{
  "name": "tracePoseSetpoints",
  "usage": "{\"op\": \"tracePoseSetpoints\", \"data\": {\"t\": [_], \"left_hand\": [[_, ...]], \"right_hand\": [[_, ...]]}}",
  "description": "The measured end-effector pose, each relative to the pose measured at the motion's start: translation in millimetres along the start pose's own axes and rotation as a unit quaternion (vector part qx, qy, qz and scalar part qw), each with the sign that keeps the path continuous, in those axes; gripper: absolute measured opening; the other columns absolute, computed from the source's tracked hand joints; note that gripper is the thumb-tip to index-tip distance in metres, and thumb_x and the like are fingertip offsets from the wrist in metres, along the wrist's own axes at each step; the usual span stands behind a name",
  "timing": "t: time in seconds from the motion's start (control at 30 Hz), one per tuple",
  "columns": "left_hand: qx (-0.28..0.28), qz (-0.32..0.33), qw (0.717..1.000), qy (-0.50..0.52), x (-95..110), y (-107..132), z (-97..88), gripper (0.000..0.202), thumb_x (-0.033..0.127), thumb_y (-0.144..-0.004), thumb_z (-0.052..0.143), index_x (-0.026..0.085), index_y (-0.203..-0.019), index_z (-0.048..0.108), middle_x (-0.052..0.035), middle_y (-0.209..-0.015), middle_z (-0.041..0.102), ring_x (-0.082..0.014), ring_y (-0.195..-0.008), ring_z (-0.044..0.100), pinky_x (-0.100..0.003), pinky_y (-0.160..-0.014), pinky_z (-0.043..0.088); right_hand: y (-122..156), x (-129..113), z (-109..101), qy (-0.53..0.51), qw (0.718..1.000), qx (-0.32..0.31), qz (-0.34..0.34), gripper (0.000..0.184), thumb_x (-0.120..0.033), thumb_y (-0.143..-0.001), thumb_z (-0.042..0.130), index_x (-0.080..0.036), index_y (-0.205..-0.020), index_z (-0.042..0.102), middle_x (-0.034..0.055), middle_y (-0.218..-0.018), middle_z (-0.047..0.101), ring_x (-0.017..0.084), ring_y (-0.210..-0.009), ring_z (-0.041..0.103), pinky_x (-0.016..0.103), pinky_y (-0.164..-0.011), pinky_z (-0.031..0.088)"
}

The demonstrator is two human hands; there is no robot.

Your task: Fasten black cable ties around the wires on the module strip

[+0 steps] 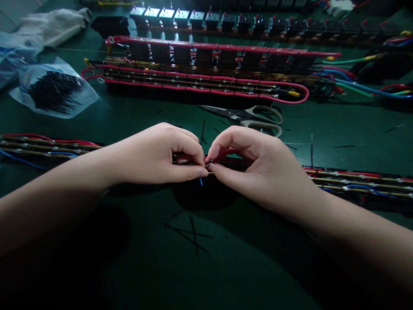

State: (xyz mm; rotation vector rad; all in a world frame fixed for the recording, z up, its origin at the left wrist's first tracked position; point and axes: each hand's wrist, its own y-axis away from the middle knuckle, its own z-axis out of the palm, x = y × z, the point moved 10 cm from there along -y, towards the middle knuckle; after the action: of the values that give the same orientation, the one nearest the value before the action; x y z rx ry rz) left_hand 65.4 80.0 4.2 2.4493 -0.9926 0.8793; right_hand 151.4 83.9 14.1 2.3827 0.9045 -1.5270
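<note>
My left hand (164,155) and my right hand (251,159) meet fingertip to fingertip over a long wired strip (348,187) of brass-coloured rods with red and blue wires. Both are closed in a pinch on a small dark piece, seemingly a black cable tie (208,165); the fingers hide most of it. A short bit of blue wire (201,181) shows just below my left thumb. The middle of the strip is covered by my hands. Behind them lie scissors (238,114) with grey handles, not being touched.
Loose black cable ties (193,234) lie in front of the strip, more behind it. A clear bag (58,90) of ties sits at left beside white cloth (54,26). Farther back are an assembly with red cables (206,82) and a row of dark blocks (245,23).
</note>
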Motion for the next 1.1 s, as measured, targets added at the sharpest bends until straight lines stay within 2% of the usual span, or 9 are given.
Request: {"op": "tracePoseSetpoints", "data": {"t": [0.5, 0.93, 1.1], "left_hand": [[0.006, -0.012, 1.0, 0.012, -5.5, -0.4, -1.4, 0.015, 0.023, -0.09, 0.063, 0.014, -0.082, 0.072, 0.0044, -0.072, 0.06, -0.004, -0.063, 0.052, -0.015, -0.059, 0.037], [0.031, 0.034, 0.999, 0.008, 1.8, -0.4, -6.4, 0.019, 0.024, -0.091, 0.064, 0.012, -0.078, 0.071, 0.0063, -0.068, 0.055, -0.0025, -0.06, 0.049, -0.014, -0.056, 0.036], [0.009, 0.002, 1.0, -0.005, 1.0, 0.0, -4.7, 0.02, 0.021, -0.093, 0.061, 0.012, -0.077, 0.068, 0.0051, -0.071, 0.055, -0.0034, -0.063, 0.048, -0.015, -0.058, 0.037]], "right_hand": [[1.4, -1.0, 1.5, 0.025, 1.0, 0.0, -0.012, 0.01, -0.006, -0.082, 0.066, -0.015, -0.086, 0.067, -0.0013, -0.084, 0.07, 0.012, -0.078, 0.068, 0.024, -0.075, 0.055], [3.6, -3.6, 1.9, 0.055, 0.998, 0.002, -0.021, 0.013, -0.005, -0.081, 0.062, -0.017, -0.087, 0.064, -0.0015, -0.084, 0.068, 0.012, -0.077, 0.065, 0.024, -0.072, 0.052], [3.5, -2.7, 2.6, 0.066, 0.998, -0.003, -0.011, 0.014, -0.006, -0.081, 0.061, -0.018, -0.086, 0.064, -0.0007, -0.084, 0.069, 0.014, -0.077, 0.065, 0.026, -0.072, 0.052]]}}
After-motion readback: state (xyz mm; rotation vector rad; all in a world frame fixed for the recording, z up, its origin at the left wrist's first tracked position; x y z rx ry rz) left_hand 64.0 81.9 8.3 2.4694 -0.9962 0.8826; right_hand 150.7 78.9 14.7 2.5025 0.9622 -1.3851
